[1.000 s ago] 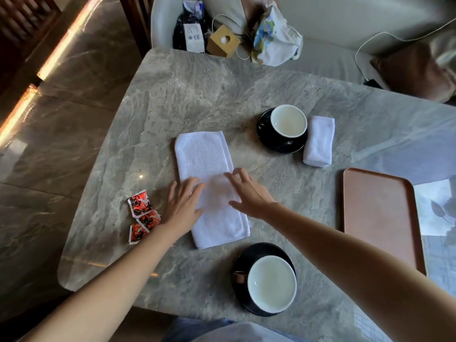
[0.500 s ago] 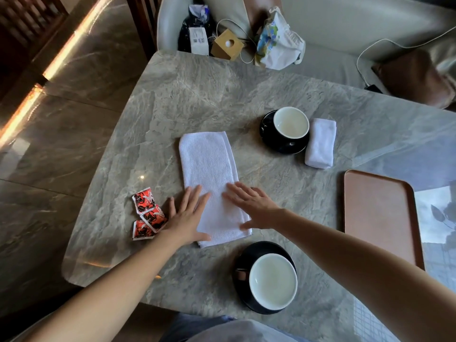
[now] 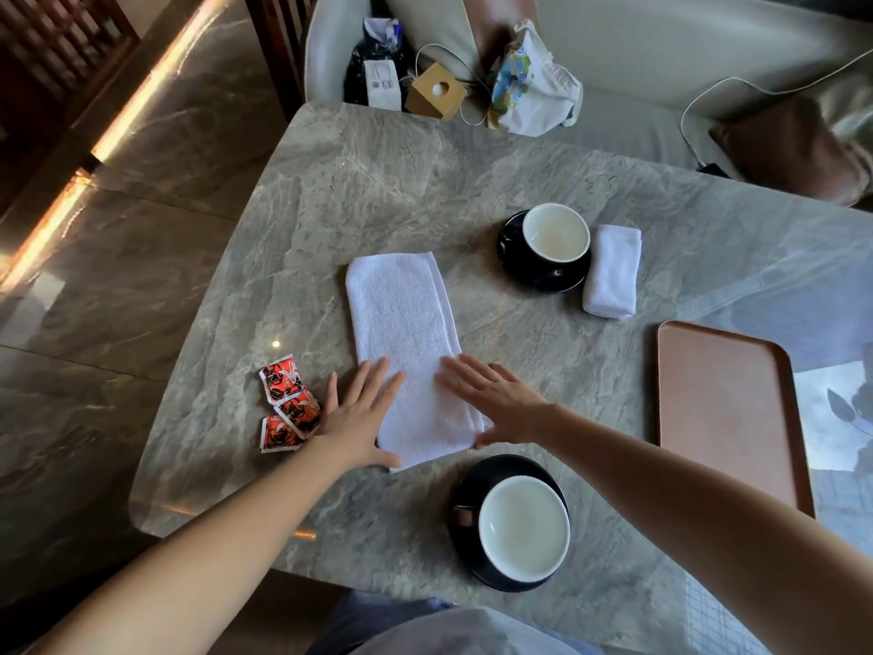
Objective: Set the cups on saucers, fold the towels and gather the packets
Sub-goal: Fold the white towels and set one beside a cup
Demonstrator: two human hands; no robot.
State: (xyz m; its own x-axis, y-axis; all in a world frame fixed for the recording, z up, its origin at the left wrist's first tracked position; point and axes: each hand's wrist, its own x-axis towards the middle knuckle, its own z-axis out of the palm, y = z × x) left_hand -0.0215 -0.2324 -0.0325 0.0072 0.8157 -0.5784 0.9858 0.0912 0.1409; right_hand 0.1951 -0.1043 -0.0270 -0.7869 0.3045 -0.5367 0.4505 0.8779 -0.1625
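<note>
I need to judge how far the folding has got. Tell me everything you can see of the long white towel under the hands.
The long white towel looks like soft ribbed terry cloth, folded lengthwise into a narrow strip with a layered edge along its right side. It lies flat on the grey marble table, running away from the person and tilted slightly. The left hand and right hand rest flat, fingers spread, on its near end. The red packets lie just left of it, apart.
</note>
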